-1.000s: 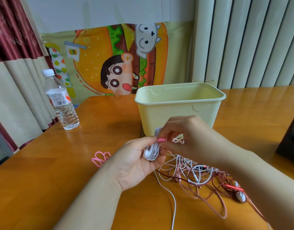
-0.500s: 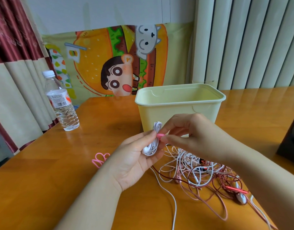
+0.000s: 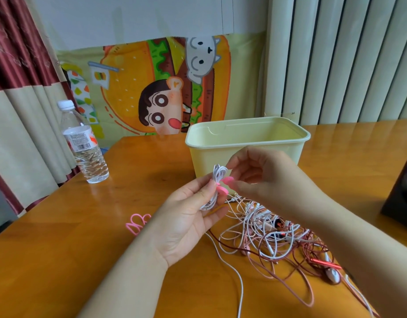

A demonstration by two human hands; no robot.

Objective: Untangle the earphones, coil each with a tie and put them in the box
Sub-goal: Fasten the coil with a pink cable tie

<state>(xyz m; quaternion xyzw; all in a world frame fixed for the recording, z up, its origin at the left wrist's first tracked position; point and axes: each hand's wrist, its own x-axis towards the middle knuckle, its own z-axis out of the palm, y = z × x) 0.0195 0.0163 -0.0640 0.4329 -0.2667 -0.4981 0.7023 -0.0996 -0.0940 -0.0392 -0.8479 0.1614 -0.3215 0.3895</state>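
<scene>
Earphones: one white coil [image 3: 217, 177] sits mid-frame in my left hand [image 3: 186, 216], fingers curled round it, long axis near upright and leaning up-right. My right hand [image 3: 262, 177] pinches a pink tie [image 3: 226, 182] at the coil's middle; I can't tell if it's fastened. The yellow box [image 3: 243, 143] lies straight up-frame, just behind both hands, with its mouth open upward. The right hand is nearer its front wall, but the left carries the coil. I judge: finish the tie, then a short lift over the rim. A tangle [image 3: 278, 232] of white, pink and red cords lies lower right on the desk [image 3: 83, 226]. The bottle [image 3: 85, 145] label shows a barcode; its text is unreadable.
</scene>
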